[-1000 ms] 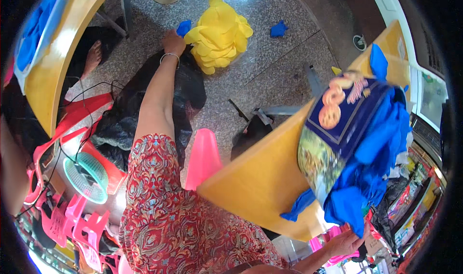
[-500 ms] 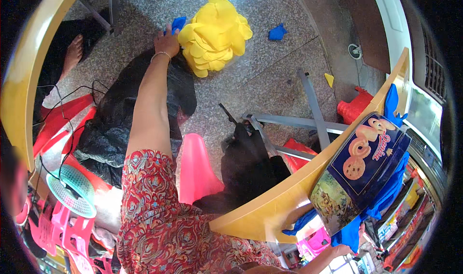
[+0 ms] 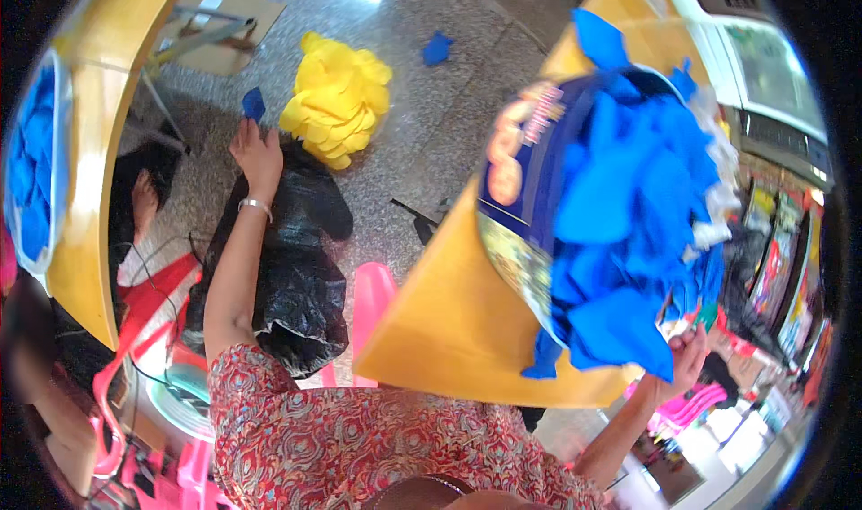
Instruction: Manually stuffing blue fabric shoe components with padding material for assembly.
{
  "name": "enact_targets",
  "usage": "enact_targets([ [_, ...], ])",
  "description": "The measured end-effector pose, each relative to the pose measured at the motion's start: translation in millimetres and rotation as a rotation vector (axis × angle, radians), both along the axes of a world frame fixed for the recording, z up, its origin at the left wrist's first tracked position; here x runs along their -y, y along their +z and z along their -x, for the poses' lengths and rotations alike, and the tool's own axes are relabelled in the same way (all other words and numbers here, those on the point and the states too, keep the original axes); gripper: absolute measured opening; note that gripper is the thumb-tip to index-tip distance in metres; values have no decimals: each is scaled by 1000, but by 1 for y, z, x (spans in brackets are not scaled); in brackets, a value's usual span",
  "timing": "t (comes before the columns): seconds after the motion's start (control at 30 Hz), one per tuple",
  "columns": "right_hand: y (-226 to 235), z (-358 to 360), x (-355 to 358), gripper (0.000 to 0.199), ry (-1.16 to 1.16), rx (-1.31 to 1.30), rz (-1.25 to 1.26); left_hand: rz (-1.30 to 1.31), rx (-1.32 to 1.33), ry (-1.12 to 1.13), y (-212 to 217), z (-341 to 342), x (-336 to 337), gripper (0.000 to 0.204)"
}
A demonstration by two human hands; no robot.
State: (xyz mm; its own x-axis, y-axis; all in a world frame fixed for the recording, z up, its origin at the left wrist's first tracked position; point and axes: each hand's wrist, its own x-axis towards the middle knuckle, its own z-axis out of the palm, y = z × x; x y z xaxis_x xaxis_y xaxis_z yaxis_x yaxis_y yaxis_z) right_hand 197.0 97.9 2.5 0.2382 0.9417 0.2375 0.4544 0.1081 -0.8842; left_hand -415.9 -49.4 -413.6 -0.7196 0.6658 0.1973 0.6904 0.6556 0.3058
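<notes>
My left hand [image 3: 258, 162], a band at its wrist, reaches down toward the floor. Its fingertips meet the lower edge of a small blue cut piece [image 3: 254, 104] and appear to pinch it. Just right of it lies a heap of yellow rounded pieces [image 3: 338, 101]. At the right, my right hand [image 3: 680, 366] is beside a dark blue printed container [image 3: 532, 173] piled with blue cloth-like pieces [image 3: 620, 196]. Its fingers are closed near the pile's edge, by a small green thing [image 3: 707, 316]; what they hold cannot be made out.
The yellow wooden table [image 3: 449, 317] carries the container. Another blue cut piece [image 3: 437, 48] lies on the speckled floor. Under my left arm is a black plastic bag [image 3: 301, 281]. A pink stool [image 3: 372, 299] stands nearby. At the far left, a tub [image 3: 61, 160] holds more blue pieces.
The view has swung right, so the container and its blue pile show more fully. My left hand and its blue piece are a little farther from the yellow heap. My right hand has come up beside the pile.
</notes>
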Motion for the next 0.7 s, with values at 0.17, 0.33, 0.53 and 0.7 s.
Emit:
enact_targets([
  [0.17,15,37,-2,27,173,238,-87,-399,83,-182,177,-63,-35,42],
  [0.33,54,110,-24,37,595,551,-137,-775,345,-396,350,-125,-44,31],
  [0.53,46,175,-65,52,780,676,-496,-701,38,-930,433,-188,-83,20],
  [0.7,23,213,-80,50,813,807,-630,-328,-169,-991,429,-204,-104,24],
])
